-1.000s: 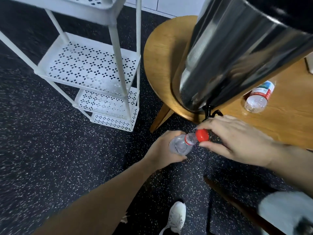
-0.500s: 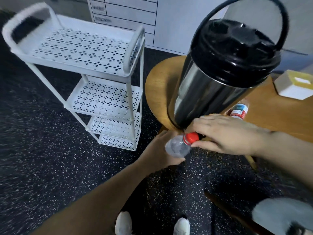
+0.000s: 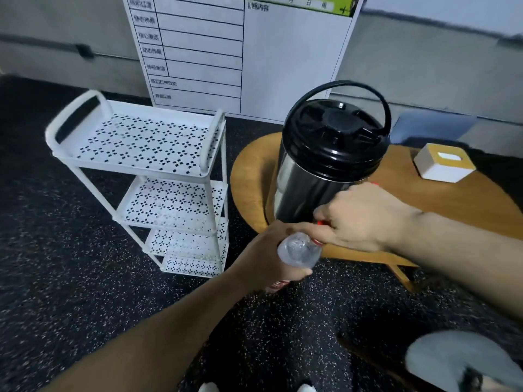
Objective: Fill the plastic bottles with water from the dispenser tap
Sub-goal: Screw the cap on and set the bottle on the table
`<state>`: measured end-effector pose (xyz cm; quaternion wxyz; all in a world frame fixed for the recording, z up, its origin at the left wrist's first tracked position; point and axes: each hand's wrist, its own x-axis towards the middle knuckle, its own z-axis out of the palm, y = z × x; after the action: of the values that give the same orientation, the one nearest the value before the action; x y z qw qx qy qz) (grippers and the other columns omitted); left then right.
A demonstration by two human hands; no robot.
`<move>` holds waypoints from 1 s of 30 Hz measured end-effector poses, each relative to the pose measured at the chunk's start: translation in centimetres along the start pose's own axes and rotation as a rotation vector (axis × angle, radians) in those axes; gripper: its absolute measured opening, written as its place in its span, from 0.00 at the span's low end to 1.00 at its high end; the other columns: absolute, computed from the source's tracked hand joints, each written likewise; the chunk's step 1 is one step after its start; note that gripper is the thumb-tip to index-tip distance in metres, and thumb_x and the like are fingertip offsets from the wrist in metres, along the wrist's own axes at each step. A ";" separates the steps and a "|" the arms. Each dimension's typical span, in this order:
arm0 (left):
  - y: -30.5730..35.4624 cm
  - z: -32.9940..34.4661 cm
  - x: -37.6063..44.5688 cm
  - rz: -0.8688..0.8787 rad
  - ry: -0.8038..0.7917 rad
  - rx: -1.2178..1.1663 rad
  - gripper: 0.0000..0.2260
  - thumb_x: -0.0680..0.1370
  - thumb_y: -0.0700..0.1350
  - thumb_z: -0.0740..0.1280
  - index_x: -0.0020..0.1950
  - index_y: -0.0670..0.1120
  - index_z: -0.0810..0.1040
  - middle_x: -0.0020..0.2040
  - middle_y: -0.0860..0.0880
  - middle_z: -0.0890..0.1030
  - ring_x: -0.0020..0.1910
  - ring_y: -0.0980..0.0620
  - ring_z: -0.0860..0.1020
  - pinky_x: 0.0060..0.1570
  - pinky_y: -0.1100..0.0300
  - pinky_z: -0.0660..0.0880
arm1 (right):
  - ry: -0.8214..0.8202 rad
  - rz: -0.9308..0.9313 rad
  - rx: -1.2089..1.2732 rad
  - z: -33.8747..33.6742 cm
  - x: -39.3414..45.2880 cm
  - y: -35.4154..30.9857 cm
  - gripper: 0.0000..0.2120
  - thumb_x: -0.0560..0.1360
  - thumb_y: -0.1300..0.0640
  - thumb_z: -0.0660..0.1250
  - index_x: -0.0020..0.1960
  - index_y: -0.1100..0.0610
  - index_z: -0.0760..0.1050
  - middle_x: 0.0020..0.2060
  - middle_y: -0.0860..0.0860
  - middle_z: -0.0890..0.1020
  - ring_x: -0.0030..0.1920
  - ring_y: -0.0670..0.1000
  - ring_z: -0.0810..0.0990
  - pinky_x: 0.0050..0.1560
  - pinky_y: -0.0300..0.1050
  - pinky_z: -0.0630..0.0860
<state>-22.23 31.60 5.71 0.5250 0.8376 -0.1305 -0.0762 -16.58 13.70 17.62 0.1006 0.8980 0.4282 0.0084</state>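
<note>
One bottle point(image 3: 298, 251), clear thin plastic, red cap point(image 3: 319, 223); held in the air near the bench point(image 3: 249, 176) edge, in front of the dispenser point(image 3: 325, 171). Left hand point(image 3: 268, 250) grips the body; right hand point(image 3: 359, 219) pinches the cap. Judged light, soft-walled, easily dented, perhaps slippery. Best held mid-body, gently; firmer by the neck.

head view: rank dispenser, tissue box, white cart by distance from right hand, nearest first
From the right hand:
1. Dispenser: directly behind the hand, on the round table.
2. Tissue box: back right on the table.
3. White cart: on the floor, far left.
</note>
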 end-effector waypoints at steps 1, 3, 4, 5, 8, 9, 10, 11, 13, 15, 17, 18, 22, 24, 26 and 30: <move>0.6 0.0 0.1 0.007 -0.010 -0.003 0.29 0.64 0.46 0.83 0.61 0.49 0.77 0.57 0.49 0.77 0.55 0.53 0.78 0.60 0.53 0.77 | 0.028 0.020 -0.023 -0.1 -0.1 0.2 0.45 0.70 0.25 0.30 0.42 0.50 0.79 0.35 0.48 0.83 0.41 0.54 0.82 0.42 0.45 0.78; 1.6 -0.1 0.4 0.013 -0.014 -0.035 0.29 0.63 0.48 0.82 0.61 0.54 0.78 0.57 0.49 0.78 0.55 0.52 0.79 0.58 0.50 0.79 | 0.062 0.034 -0.037 -0.8 -0.6 0.6 0.45 0.70 0.25 0.28 0.46 0.48 0.79 0.36 0.48 0.83 0.42 0.54 0.82 0.43 0.46 0.79; 2.1 -0.3 0.5 0.015 -0.021 -0.059 0.29 0.62 0.49 0.81 0.60 0.59 0.77 0.56 0.50 0.78 0.54 0.53 0.80 0.57 0.50 0.79 | 0.062 0.012 -0.022 -1.4 -1.0 0.8 0.42 0.71 0.26 0.29 0.49 0.47 0.75 0.38 0.48 0.83 0.42 0.54 0.82 0.42 0.47 0.78; 2.6 -0.5 0.6 0.021 -0.031 -0.073 0.29 0.62 0.50 0.81 0.60 0.62 0.76 0.56 0.51 0.79 0.54 0.53 0.80 0.56 0.50 0.80 | 0.059 -0.032 -0.001 -2.0 -1.5 1.0 0.37 0.72 0.27 0.30 0.51 0.46 0.71 0.40 0.47 0.82 0.42 0.54 0.81 0.41 0.46 0.77; 4.3 -1.4 1.1 0.042 -0.094 -0.081 0.26 0.64 0.45 0.80 0.59 0.51 0.75 0.54 0.48 0.81 0.52 0.49 0.81 0.53 0.47 0.80 | 0.133 -0.190 -0.037 -4.5 -2.7 1.9 0.27 0.78 0.31 0.36 0.56 0.44 0.67 0.45 0.44 0.80 0.45 0.50 0.80 0.38 0.42 0.71; 4.9 -1.6 1.3 0.037 -0.124 -0.103 0.25 0.66 0.41 0.80 0.60 0.48 0.75 0.53 0.47 0.82 0.51 0.48 0.82 0.53 0.47 0.81 | 0.136 -0.199 -0.054 -5.1 -3.1 2.3 0.26 0.79 0.32 0.37 0.58 0.44 0.67 0.46 0.43 0.79 0.46 0.48 0.80 0.37 0.40 0.69; 5.4 -1.8 1.5 0.035 -0.143 -0.128 0.24 0.67 0.39 0.80 0.60 0.47 0.76 0.53 0.47 0.83 0.51 0.49 0.82 0.53 0.47 0.81 | 0.130 -0.199 -0.066 -5.5 -3.3 2.9 0.25 0.79 0.33 0.38 0.59 0.44 0.67 0.47 0.43 0.79 0.46 0.48 0.80 0.36 0.38 0.67; 5.9 -2.0 1.8 0.035 -0.156 -0.144 0.25 0.68 0.39 0.80 0.62 0.47 0.76 0.53 0.48 0.83 0.51 0.49 0.83 0.54 0.46 0.80 | 0.135 -0.201 -0.073 -5.7 -3.6 3.3 0.25 0.80 0.33 0.39 0.59 0.45 0.67 0.47 0.44 0.78 0.46 0.48 0.80 0.36 0.38 0.66; 7.1 -2.1 2.2 0.034 -0.176 -0.163 0.26 0.68 0.41 0.80 0.63 0.50 0.76 0.54 0.49 0.83 0.53 0.50 0.82 0.55 0.44 0.80 | 0.144 -0.199 -0.074 -6.2 -4.0 3.9 0.24 0.80 0.33 0.39 0.55 0.47 0.67 0.44 0.45 0.78 0.45 0.50 0.80 0.35 0.40 0.67; 8.2 -2.1 2.5 0.040 -0.201 -0.173 0.26 0.68 0.41 0.79 0.63 0.50 0.75 0.54 0.49 0.83 0.53 0.50 0.83 0.55 0.45 0.80 | 0.145 -0.181 -0.065 -6.7 -4.4 4.4 0.24 0.80 0.34 0.41 0.51 0.50 0.66 0.40 0.47 0.78 0.41 0.51 0.79 0.34 0.43 0.71; 9.2 -1.9 2.9 0.054 -0.217 -0.189 0.25 0.69 0.38 0.79 0.62 0.51 0.75 0.53 0.49 0.83 0.51 0.52 0.83 0.54 0.51 0.81 | 0.160 -0.161 -0.070 -7.4 -4.8 4.8 0.24 0.81 0.35 0.44 0.46 0.52 0.68 0.33 0.47 0.76 0.34 0.52 0.77 0.29 0.42 0.69; 9.7 -1.8 3.0 0.065 -0.218 -0.203 0.25 0.69 0.37 0.78 0.62 0.51 0.75 0.52 0.50 0.83 0.50 0.54 0.83 0.53 0.55 0.81 | 0.169 -0.148 -0.089 -7.8 -5.0 5.0 0.24 0.81 0.36 0.45 0.45 0.53 0.68 0.30 0.47 0.75 0.30 0.51 0.75 0.27 0.41 0.65; 11.7 -1.3 3.2 0.097 -0.219 -0.249 0.25 0.71 0.34 0.76 0.64 0.50 0.74 0.54 0.50 0.83 0.51 0.57 0.82 0.52 0.64 0.78 | 0.178 -0.097 -0.019 -8.5 -5.9 5.7 0.22 0.81 0.37 0.44 0.45 0.52 0.65 0.28 0.48 0.73 0.26 0.52 0.72 0.28 0.40 0.63; 12.4 -1.4 3.5 0.079 -0.260 -0.299 0.24 0.72 0.32 0.74 0.64 0.47 0.74 0.54 0.48 0.83 0.50 0.57 0.82 0.50 0.64 0.78 | 0.166 -0.084 0.033 -8.8 -6.5 6.2 0.20 0.81 0.36 0.42 0.47 0.51 0.61 0.30 0.50 0.75 0.28 0.54 0.74 0.30 0.42 0.66; 13.0 -1.7 4.0 0.072 -0.330 -0.331 0.24 0.72 0.32 0.74 0.64 0.46 0.74 0.55 0.46 0.83 0.53 0.54 0.82 0.52 0.60 0.79 | 0.162 -0.107 0.043 -9.5 -7.2 6.5 0.19 0.81 0.37 0.43 0.47 0.50 0.61 0.33 0.50 0.76 0.32 0.54 0.76 0.33 0.42 0.67; 13.7 -2.1 4.7 0.068 -0.456 -0.356 0.24 0.73 0.33 0.74 0.66 0.47 0.73 0.58 0.43 0.82 0.56 0.45 0.82 0.57 0.51 0.80 | 0.120 -0.093 0.090 -11.0 -8.4 6.9 0.18 0.82 0.39 0.46 0.53 0.51 0.65 0.42 0.48 0.78 0.41 0.46 0.74 0.42 0.36 0.58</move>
<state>-19.07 26.31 18.98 0.6231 0.6887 -0.2576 -0.2667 -17.73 4.89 30.25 0.0345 0.8786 0.4748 0.0381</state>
